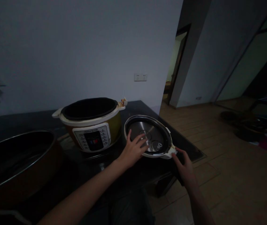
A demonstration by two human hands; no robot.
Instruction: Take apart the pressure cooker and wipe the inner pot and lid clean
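Note:
An upturned pressure cooker lid (pixel 141 126) lies on the dark table, its shiny metal inner face and black seal ring showing. My left hand (pixel 134 150) is over the lid's near left part, fingers spread across the metal face; whether it presses on it I cannot tell. At the lid's right end, my right hand (pixel 184 165) pinches the white handle tab between thumb and fingers. To the left of the lid stands the electric pressure cooker (pixel 115 125), uncovered, with a white rim, a button panel and a dark inside.
A large round pan (pixel 53 142) stands at the front left of the black table (pixel 136 107). The table's right edge drops to a tiled floor (pixel 208 178). Behind are a pale wall with a double socket (pixel 140 77) and a doorway (pixel 177 62). The room is dim.

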